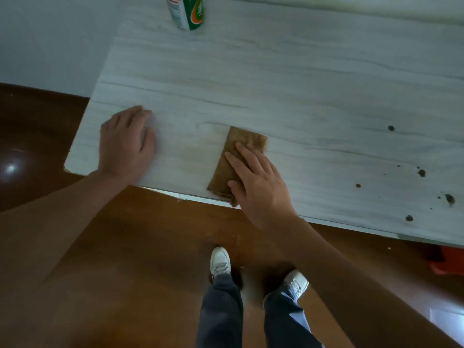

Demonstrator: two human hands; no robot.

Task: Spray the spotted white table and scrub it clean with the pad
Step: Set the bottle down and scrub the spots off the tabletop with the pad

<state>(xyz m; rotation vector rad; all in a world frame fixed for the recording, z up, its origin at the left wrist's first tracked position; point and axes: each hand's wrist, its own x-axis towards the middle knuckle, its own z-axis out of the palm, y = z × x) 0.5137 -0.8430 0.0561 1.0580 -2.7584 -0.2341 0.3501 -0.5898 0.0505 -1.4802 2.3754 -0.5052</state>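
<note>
The white wood-grain table (276,79) fills the upper view. A brown scrubbing pad (241,144) lies flat near the front edge, and my right hand (256,182) presses down on its near half with fingers spread. My left hand (125,144) rests flat on the table's left front corner, holding nothing. Several dark spots (421,172) dot the table at the right. The green and white spray bottle (187,11) stands at the far edge, its top cut off by the frame.
A brown wooden floor (138,259) lies below the table edge, with my legs and white shoes (220,262) standing on it. A red object (449,262) sits under the table at the right. A pale wall (50,41) is at the left.
</note>
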